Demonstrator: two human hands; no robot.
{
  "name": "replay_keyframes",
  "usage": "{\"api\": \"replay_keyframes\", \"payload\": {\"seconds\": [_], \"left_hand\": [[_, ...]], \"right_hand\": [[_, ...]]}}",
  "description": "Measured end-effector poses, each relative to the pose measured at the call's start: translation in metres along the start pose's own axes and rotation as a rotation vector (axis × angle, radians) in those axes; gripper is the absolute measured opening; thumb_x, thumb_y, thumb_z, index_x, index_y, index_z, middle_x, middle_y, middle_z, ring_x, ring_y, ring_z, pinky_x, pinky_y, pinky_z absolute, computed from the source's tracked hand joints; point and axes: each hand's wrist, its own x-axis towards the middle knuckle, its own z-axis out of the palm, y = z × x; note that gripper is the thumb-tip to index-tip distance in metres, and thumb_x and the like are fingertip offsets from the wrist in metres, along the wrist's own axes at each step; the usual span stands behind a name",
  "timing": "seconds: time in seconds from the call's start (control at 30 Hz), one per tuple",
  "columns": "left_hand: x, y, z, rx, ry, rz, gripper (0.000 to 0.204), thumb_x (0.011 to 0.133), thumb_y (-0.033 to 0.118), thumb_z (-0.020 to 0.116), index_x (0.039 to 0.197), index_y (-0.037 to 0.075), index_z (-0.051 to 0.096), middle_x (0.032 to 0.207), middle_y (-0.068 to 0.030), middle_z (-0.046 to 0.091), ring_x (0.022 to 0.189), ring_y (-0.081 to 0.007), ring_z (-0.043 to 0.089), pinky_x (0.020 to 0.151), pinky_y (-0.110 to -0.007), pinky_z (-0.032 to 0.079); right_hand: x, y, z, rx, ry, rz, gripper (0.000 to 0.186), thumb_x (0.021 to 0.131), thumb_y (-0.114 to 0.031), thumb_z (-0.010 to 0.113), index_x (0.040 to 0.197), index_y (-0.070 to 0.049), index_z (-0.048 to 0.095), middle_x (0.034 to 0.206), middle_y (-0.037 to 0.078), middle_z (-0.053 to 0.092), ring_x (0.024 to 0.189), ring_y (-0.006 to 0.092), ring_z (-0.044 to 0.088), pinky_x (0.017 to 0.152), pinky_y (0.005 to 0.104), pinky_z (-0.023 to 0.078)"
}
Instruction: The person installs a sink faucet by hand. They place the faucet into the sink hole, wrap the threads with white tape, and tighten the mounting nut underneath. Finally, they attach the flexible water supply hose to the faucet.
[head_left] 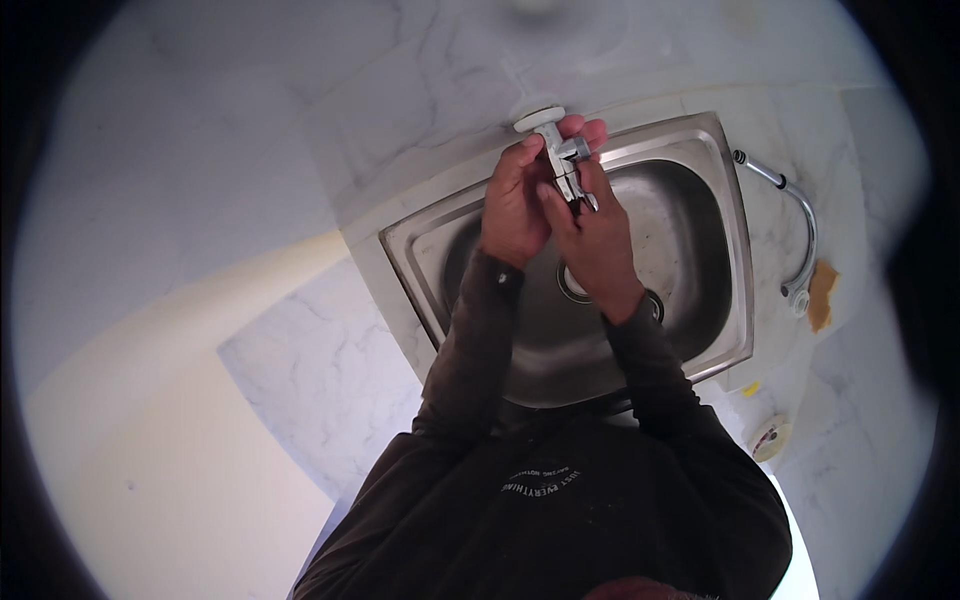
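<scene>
A chrome tap body (560, 165) juts from the marbled wall above the sink, with a round pale flange (540, 119) at its wall end. My left hand (514, 208) is closed on the tap body from the left, its thumb near the flange. From the right, my right hand (597, 242) grips the near end of the tap, thumb and fingers around it. Some fingertips show beyond the tap, beside its short round outlet. The hands partly hide the tap's near end and where exactly each finger presses. Below both hands lies the steel sink (735, 255).
A curved chrome spout (806, 222) rests on the counter right of the sink. Beside it is a torn brown piece (823, 296). Nearer, a small yellow scrap (752, 389) and a roll of tape (770, 438) lie on the counter. Marbled wall rises behind the sink.
</scene>
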Motion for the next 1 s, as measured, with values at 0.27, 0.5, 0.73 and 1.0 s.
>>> {"api": "replay_keyframes", "payload": {"seconds": [0.27,0.5,0.73,1.0], "left_hand": [[-0.016,0.024,0.015,0.652,0.395,0.078,0.045,0.100,0.038,0.049,0.114,-0.003,0.062,0.118,-0.0162,0.067,0.107,-0.0251,0.063,0.096,-0.037,0.049],[-0.013,0.023,0.030,0.298,0.358,0.095,0.042,0.099,0.039,0.055,0.112,0.001,0.065,0.098,-0.0067,0.069,0.088,-0.0167,0.063,0.084,-0.034,0.048],[-0.003,0.013,0.035,0.174,0.331,0.095,0.045,0.098,0.041,0.055,0.117,0.001,0.064,0.110,-0.0137,0.071,0.088,-0.0179,0.064,0.073,-0.031,0.051],[0.000,0.025,0.010,0.209,0.086,-0.060,0.057,0.099,0.046,0.045,0.126,-0.002,0.061,0.122,-0.0219,0.067,0.111,-0.0272,0.063,0.097,-0.040,0.051]], "right_hand": [[0.018,0.012,-0.017,1.606,-0.506,0.443,0.056,0.107,-0.051,0.041,0.135,-0.003,0.051,0.100,0.004,0.062,0.074,0.0115,0.056,0.062,0.0269,0.045],[0.028,0.001,-0.012,1.396,-0.491,0.415,0.051,0.106,-0.053,0.044,0.113,-0.006,0.062,0.076,-0.004,0.053,0.055,0.0041,0.043,0.049,0.0203,0.033],[0.023,-0.034,0.002,-0.414,0.157,-0.054,0.040,0.100,-0.041,0.061,0.118,-0.005,0.057,0.083,-0.001,0.062,0.069,0.0157,0.061,0.063,0.0297,0.051],[0.019,-0.008,-0.010,0.613,-0.098,0.282,0.037,0.100,-0.030,0.064,0.121,-0.001,0.057,0.091,0.002,0.064,0.081,0.0132,0.063,0.076,0.0297,0.051]]}}
